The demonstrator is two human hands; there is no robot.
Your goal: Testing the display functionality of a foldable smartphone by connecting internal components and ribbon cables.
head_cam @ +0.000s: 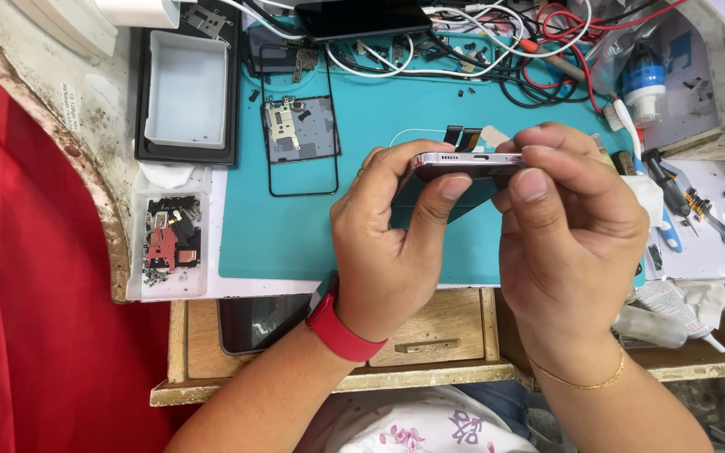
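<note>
Phone point(463, 159) between both hands

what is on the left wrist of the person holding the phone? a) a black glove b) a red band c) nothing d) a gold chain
b: the left hand gripping the phone has a red band around its wrist, while the thin gold chain sits on the wrist of the right hand.

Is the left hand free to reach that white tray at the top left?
Probably not at once: the left hand and right hand both grip the phone. The path over the mat to the white tray looks open.
</note>
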